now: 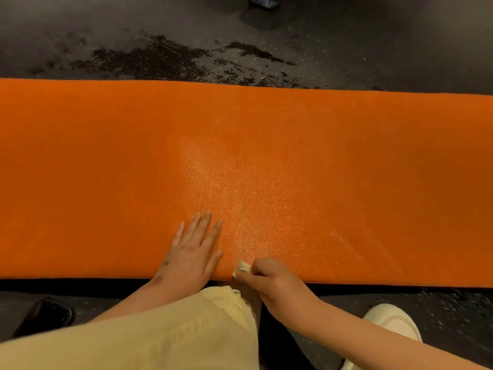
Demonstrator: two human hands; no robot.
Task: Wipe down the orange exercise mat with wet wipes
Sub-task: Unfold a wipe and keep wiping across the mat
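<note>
The orange exercise mat [106, 161] lies flat across the whole view on a dark floor. A damp, shiny patch [240, 198] shows in its middle. My left hand [193, 249] rests flat on the mat near its front edge, fingers spread. Just to its right, my right hand [269, 279] is closed on a small crumpled white wet wipe [242, 268], pressed on the mat's front edge. Most of the wipe is hidden under my fingers.
My knee in pale yellow trousers [165, 332] is at the mat's front edge. A white shoe [392, 324] is at lower right, a dark glossy object [48, 313] at lower left. Wet dark stains [160, 57] mark the floor beyond the mat. Someone's feet [264, 1] stand far back.
</note>
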